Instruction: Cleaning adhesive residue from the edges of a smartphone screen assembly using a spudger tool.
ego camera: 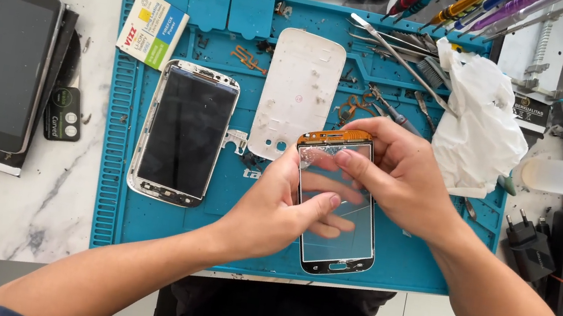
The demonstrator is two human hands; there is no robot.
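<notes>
Glass panel [340, 211] pinched by L hand [281, 210] & R hand [398, 175]; white-blue-green box [154, 27] top-left of mat [138, 218].

**Your arms and clothing, seen from above**

Your two forearms are bare from the wrist up to near the elbow. You wear no watch, no ring and no glove on your left hand [282, 206] or on your right hand [398, 172]. The nails are short. Dark navy sleeves show at the bottom corners, and dark fabric covers your lap between the arms.
</notes>
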